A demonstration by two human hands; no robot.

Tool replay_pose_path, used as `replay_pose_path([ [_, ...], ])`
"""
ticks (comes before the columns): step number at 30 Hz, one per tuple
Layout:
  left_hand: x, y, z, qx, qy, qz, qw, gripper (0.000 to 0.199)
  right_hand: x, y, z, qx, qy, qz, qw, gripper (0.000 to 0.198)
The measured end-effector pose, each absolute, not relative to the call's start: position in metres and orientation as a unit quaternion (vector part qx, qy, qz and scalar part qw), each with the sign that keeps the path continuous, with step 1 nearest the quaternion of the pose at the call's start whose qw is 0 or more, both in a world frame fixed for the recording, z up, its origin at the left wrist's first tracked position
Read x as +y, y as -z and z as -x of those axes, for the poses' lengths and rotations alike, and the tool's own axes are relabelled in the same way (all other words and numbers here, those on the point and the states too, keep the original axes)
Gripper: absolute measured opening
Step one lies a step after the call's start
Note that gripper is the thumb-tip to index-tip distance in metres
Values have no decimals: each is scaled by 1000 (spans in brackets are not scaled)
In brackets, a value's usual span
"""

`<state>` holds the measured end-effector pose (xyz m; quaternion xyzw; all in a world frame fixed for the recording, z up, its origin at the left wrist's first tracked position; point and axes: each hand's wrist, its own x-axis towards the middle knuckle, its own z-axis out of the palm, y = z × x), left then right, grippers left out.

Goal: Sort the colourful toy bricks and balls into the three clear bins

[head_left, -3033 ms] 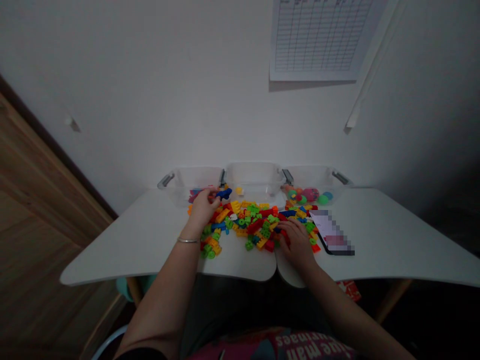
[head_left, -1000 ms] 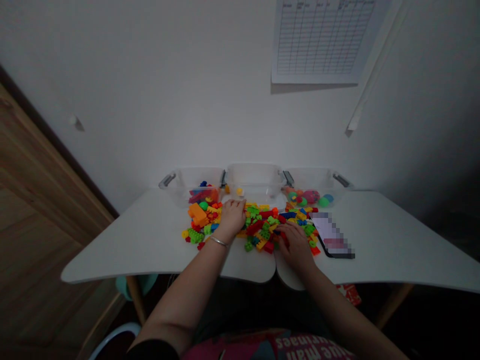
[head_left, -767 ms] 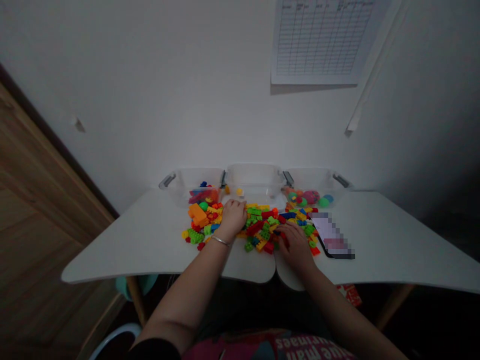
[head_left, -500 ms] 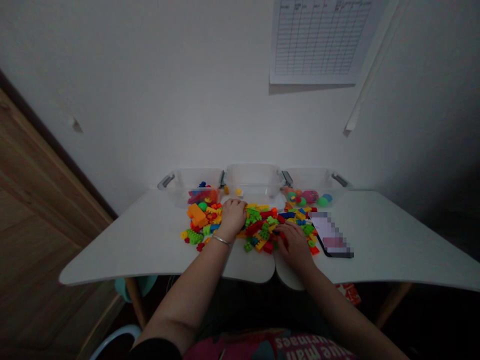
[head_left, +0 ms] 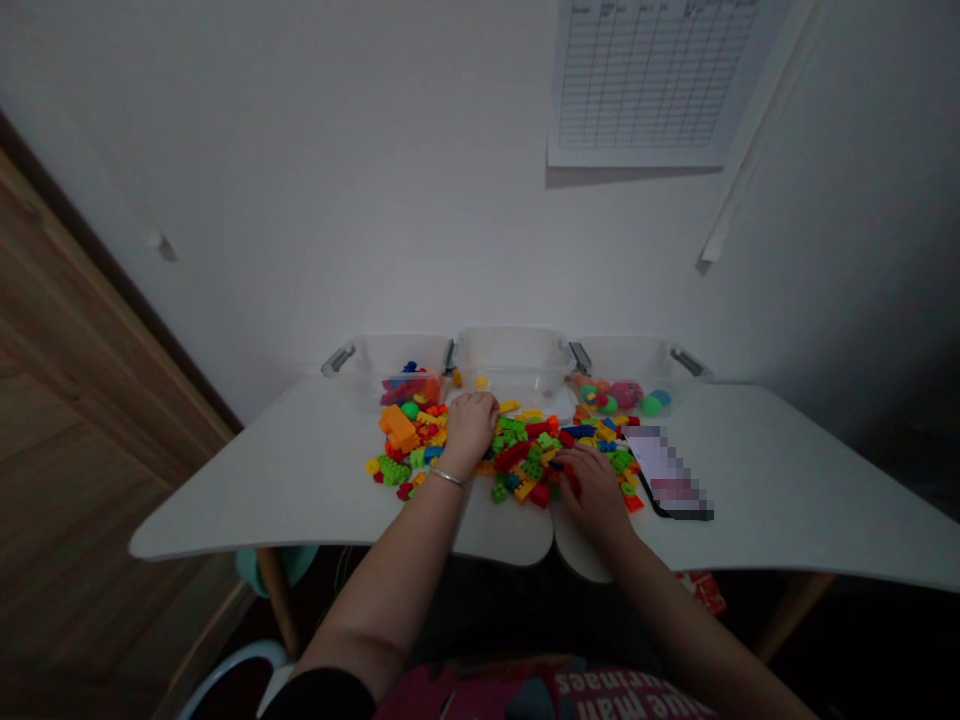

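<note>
A heap of toy building bricks point(head_left: 514, 456) in red, green, yellow, orange and blue spreads over the white table. My left hand point(head_left: 471, 425), with a bangle at the wrist, is over the far side of the heap near the middle clear box point(head_left: 514, 355). Its fingers are curled together, and whatever they hold is hidden. On the right part of the heap rests my right hand point(head_left: 595, 487). Its fingers reach out over the bricks, thumb apart, with a red piece point(head_left: 573, 474) showing beside them. A large orange brick point(head_left: 399, 428) lies left of my left hand.
The left clear box point(head_left: 401, 352) contains red and blue pieces; the right box point(head_left: 626, 355) contains colourful balls. Two small yellow or orange pieces show in the middle box. A phone point(head_left: 667, 475) lies right of the heap. Two white tabletops point(head_left: 495, 540) meet before me.
The view has shifted slightly. My left hand has moved a little away from me, towards the middle box, its fingers more curled. My right hand stays at nearly the same spot in the heap.
</note>
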<state>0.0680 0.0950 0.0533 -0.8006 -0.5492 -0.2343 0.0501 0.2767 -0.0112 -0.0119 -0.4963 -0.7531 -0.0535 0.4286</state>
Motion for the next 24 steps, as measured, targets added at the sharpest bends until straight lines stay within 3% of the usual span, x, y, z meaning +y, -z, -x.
replay_pose_path([
  [8, 88, -55, -45, -491, 529, 679, -132, 4, -11, 11, -275, -750, 53, 500, 429, 23],
  [14, 93, -65, -27, -362, 754, 347, -424, 6, -11, 11, -275, -749, 48, 504, 427, 23],
  [18, 100, -80, -10, -296, 772, 219, -518, 8, -11, 12, -275, -749, 47, 503, 429, 23],
  [24, 112, -93, 5, -337, 776, 177, -503, 15, -10, 12, -276, -751, 49, 501, 428, 24],
])
